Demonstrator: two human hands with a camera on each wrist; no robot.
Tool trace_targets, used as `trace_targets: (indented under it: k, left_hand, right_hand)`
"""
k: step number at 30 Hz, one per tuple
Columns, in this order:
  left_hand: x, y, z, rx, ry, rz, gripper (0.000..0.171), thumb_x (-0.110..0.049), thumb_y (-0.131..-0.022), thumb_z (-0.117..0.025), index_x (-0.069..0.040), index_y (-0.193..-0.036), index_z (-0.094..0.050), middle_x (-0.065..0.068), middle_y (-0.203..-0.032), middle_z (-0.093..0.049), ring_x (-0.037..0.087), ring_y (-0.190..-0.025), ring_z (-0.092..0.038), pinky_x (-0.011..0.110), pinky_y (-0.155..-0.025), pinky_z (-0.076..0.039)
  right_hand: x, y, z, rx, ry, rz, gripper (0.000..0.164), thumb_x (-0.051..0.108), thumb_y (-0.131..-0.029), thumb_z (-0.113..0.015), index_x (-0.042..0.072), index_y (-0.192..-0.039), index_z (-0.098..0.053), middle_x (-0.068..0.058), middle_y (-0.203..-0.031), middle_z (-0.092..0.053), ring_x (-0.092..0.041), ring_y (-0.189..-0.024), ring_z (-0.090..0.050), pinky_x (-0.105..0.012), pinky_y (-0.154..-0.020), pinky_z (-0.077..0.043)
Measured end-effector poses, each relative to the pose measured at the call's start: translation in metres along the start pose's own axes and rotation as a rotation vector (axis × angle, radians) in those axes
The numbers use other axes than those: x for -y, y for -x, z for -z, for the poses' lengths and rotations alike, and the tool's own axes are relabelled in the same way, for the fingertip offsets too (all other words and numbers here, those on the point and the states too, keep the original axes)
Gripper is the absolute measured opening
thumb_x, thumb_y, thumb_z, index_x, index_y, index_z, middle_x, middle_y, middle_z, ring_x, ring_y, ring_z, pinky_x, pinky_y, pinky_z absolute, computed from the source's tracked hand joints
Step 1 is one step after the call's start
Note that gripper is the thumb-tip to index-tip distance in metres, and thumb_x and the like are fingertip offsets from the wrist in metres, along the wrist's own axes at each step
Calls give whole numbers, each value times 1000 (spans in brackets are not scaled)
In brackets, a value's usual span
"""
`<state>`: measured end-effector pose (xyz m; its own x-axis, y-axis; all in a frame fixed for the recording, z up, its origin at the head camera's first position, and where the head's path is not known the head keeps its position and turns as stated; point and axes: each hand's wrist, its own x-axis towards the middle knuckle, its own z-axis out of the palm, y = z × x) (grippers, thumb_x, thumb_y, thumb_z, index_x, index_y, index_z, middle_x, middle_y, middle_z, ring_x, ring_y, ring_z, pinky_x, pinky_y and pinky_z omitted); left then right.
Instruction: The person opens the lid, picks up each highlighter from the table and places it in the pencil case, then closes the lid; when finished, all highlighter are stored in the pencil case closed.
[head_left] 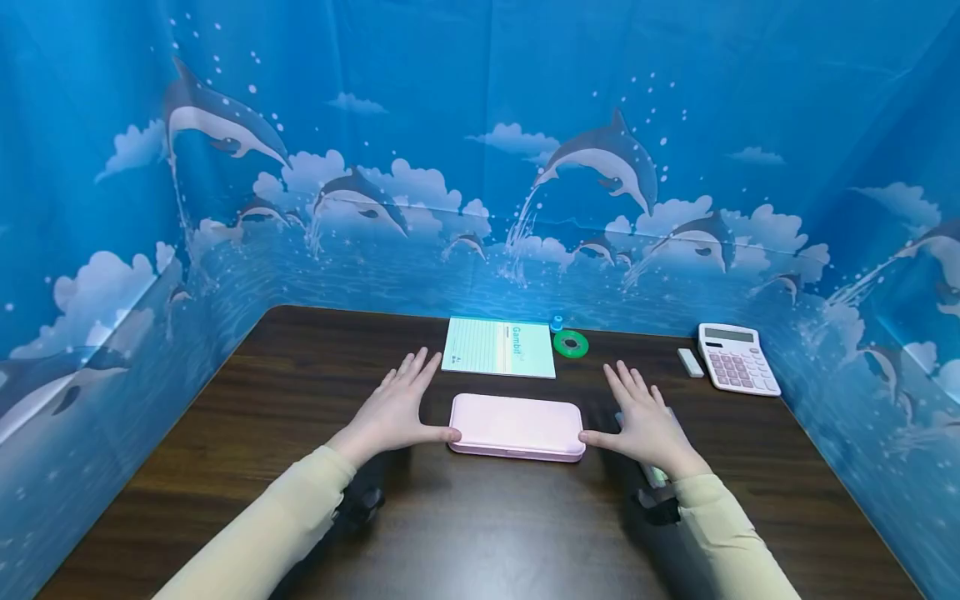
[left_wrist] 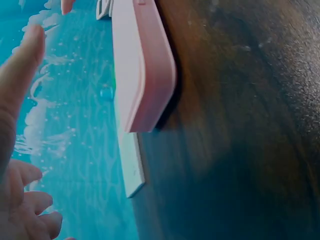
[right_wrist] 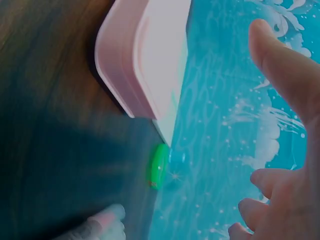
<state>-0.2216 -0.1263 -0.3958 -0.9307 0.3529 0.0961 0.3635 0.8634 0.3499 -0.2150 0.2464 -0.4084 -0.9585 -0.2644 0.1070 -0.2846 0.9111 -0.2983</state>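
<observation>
A closed pink pencil case (head_left: 517,425) lies flat on the dark wooden table (head_left: 510,517) between the two hands. At its left end is my left hand (head_left: 397,408), fingers spread and thumb overlapping the corner in the head view. My right hand (head_left: 645,421) is spread in the same way at the right end, thumb tip by the edge. In the left wrist view the thumb (left_wrist: 22,65) stands apart from the case (left_wrist: 155,70). Likewise, the right wrist view shows the thumb (right_wrist: 280,60) away from the case (right_wrist: 120,60). Neither hand holds anything.
Behind the case lie a pale green notebook (head_left: 495,348), a green tape roll (head_left: 571,344) and a small blue item (head_left: 557,323). A white eraser-like block (head_left: 690,362) and a calculator (head_left: 738,360) sit at the back right. A clear-tipped item (right_wrist: 110,217) lies partly hidden beneath the right hand.
</observation>
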Motion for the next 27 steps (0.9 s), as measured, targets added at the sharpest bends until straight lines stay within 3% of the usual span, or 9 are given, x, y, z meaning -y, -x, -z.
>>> trace_targets:
  k: [8,17,27]
  left_hand:
    - [9,-11,-17,76,118,44,115,-58,-68,-77,-3,-151,-20,16,-156,-20,33,-141,-25,50,-109,-29]
    - [14,-24,-34,165,150,-38,111,-59,-67,-77,-8,-150,-26,12,-155,-27,31,-138,-33,47,-108,-31]
    - [16,-32,-50,250,175,-52,114,-56,-64,-81,-10,-151,-24,8,-156,-25,25,-140,-29,42,-111,-28]
  right_hand:
    - [11,-9,-17,27,-40,18,115,64,-69,-72,-2,-149,-22,-22,-154,-21,-41,-142,-17,-60,-111,-13]
    - [20,-15,-33,58,-117,82,107,60,-69,-75,2,-147,-31,-19,-154,-25,-38,-142,-18,-56,-112,-16]
    - [34,-23,-43,122,-148,112,104,59,-69,-76,3,-146,-34,-15,-153,-28,-35,-142,-21,-51,-112,-19]
